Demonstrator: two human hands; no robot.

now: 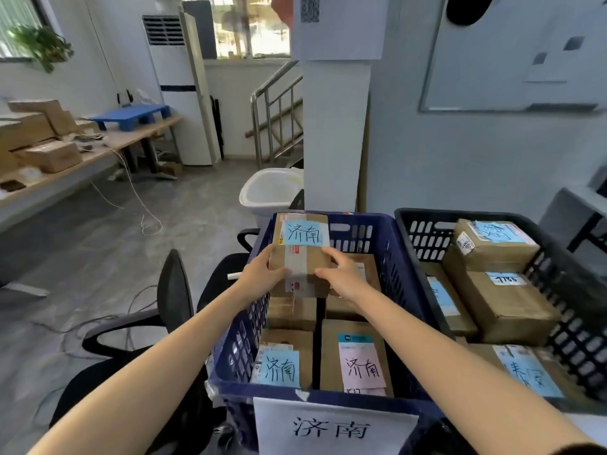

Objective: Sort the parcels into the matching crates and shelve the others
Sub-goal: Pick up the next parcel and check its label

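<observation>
Right now the step looks like setting a parcel point(303, 257) into the blue crate point(394, 257); the parcel's blue label point(303, 233) reads 济南, same as the sign point(331, 428) on the crate's near wall, so the match looks correct; the parcel is at the far end of the crate, above other boxes, its far edge up by the far wall; can't tell if it already rests on the boxes below. To do it well: lower it flat onto the layer beneath, label up and readable; don't jam it against the wall or tip the stack; let go only once it bears its own weight. The left hand point(262, 274) grips the near-left edge, thumb on top, other fingers curled round the side and mostly hidden; the right hand point(343, 277) holds the near-right corner, fingers point(331, 254) bent over the top face and right edge, partly closed, not flat. Near end of the crate: blue-note parcel point(282, 369) left, pink-note parcel point(361, 366) right, both marked 济南; black crate point(460, 213) just to the right holds parcels with other labels.
</observation>
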